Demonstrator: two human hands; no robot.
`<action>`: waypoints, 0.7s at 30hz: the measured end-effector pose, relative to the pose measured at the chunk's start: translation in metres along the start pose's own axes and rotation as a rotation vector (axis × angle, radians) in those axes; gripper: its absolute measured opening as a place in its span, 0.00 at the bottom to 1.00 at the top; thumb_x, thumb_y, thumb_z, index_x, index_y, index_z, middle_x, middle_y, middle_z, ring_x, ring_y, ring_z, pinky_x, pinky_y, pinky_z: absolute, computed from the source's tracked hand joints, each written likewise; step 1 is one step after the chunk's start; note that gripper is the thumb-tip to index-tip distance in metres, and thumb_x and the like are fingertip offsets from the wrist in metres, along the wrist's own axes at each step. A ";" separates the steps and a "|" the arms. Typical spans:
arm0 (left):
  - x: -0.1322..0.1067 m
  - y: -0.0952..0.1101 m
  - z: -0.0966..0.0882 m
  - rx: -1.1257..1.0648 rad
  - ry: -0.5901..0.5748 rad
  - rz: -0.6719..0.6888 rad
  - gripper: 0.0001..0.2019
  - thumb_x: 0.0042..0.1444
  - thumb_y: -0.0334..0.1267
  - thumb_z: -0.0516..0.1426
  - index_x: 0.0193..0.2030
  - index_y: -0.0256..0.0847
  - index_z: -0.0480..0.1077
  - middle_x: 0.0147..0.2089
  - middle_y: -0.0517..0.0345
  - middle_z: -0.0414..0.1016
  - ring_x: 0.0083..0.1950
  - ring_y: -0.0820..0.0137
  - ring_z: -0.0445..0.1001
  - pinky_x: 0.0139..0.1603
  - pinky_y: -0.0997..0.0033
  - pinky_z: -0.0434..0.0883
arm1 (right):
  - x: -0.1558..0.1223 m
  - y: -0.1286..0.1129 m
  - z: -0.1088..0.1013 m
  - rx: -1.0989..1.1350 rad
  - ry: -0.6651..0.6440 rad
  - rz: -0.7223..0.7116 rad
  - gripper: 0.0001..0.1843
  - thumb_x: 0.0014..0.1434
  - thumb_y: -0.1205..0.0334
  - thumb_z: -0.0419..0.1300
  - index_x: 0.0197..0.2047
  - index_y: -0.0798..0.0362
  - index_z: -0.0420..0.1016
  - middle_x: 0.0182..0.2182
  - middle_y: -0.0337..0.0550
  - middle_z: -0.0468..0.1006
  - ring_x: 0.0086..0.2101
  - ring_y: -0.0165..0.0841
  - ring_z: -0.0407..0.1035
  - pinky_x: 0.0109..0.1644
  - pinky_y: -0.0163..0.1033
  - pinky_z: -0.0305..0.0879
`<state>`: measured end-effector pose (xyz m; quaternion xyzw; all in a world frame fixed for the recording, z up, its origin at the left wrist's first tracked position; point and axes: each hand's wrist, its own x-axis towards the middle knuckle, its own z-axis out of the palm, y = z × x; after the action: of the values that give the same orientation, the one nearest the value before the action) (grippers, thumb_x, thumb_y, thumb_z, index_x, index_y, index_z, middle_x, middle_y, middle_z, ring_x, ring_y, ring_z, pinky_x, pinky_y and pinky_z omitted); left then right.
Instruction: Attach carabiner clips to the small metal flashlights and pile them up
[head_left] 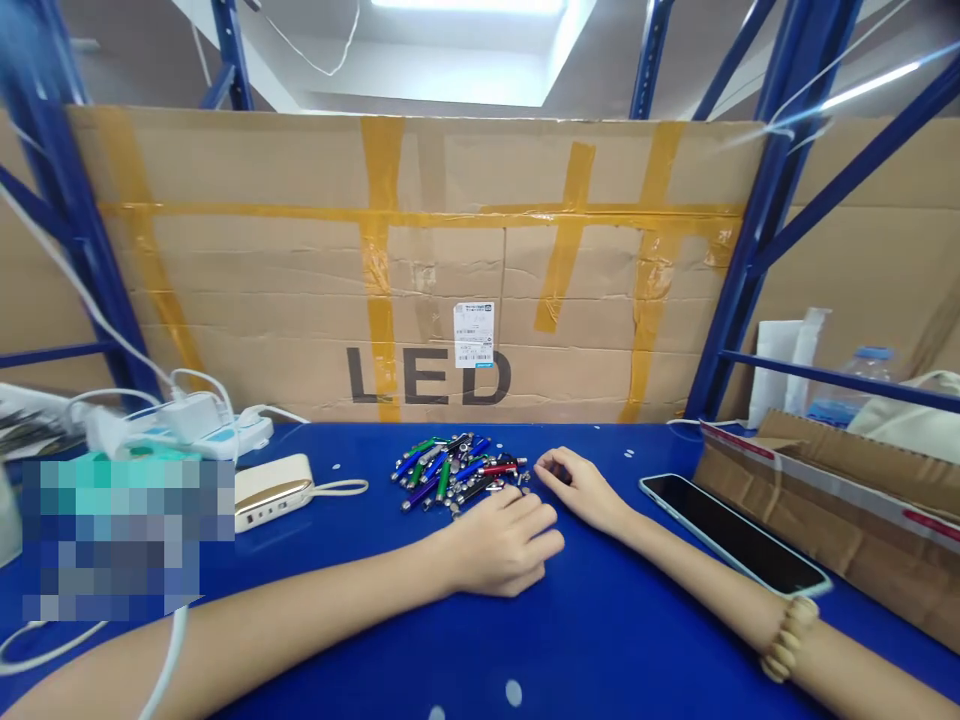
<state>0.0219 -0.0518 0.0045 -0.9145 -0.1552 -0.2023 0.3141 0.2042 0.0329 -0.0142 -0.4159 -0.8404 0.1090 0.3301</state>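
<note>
A loose heap of small metal tubes (454, 472) in green, blue, red and silver lies in the middle of the blue table (600, 640). They look like pocket flashlights or laser pointers, but the picture does not settle which. My left hand (502, 540) rests palm down with curled fingers against the heap's lower right side. My right hand (581, 490) lies just right of the heap, its fingertips drawn together at the heap's right end. Neither hand shows anything held. A bead bracelet (787, 640) circles my right wrist.
A black-screened smartphone (731, 535) lies right of my right arm, before an open cardboard box (847, 500). On the left are a white power bank (274, 490), a power strip (199, 432) with plugged-in cables, and a blurred patch. Taped cardboard (420, 250) and blue shelving stand behind.
</note>
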 end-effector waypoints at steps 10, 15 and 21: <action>0.001 0.018 -0.013 0.059 -0.183 -0.094 0.11 0.60 0.27 0.45 0.34 0.38 0.67 0.35 0.52 0.68 0.38 0.68 0.66 0.38 0.69 0.61 | 0.001 0.017 -0.013 -0.121 -0.122 0.043 0.12 0.57 0.59 0.50 0.37 0.54 0.71 0.29 0.44 0.72 0.30 0.33 0.65 0.34 0.38 0.61; -0.015 -0.003 -0.010 0.013 -0.235 -0.315 0.08 0.58 0.30 0.47 0.37 0.36 0.66 0.40 0.50 0.67 0.40 0.66 0.66 0.42 0.68 0.61 | 0.001 0.019 -0.015 -0.135 -0.167 0.057 0.13 0.58 0.59 0.49 0.41 0.54 0.70 0.27 0.41 0.72 0.28 0.32 0.65 0.32 0.36 0.60; -0.036 -0.033 -0.030 0.020 -0.189 -0.532 0.09 0.57 0.29 0.45 0.33 0.36 0.65 0.39 0.50 0.65 0.40 0.65 0.64 0.42 0.67 0.60 | 0.002 0.020 -0.019 -0.163 -0.214 0.064 0.14 0.59 0.59 0.49 0.44 0.54 0.69 0.26 0.41 0.72 0.28 0.32 0.66 0.31 0.35 0.58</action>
<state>-0.0305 -0.0516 0.0261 -0.8532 -0.4206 -0.1898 0.2431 0.2284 0.0451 -0.0077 -0.4538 -0.8632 0.0945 0.2000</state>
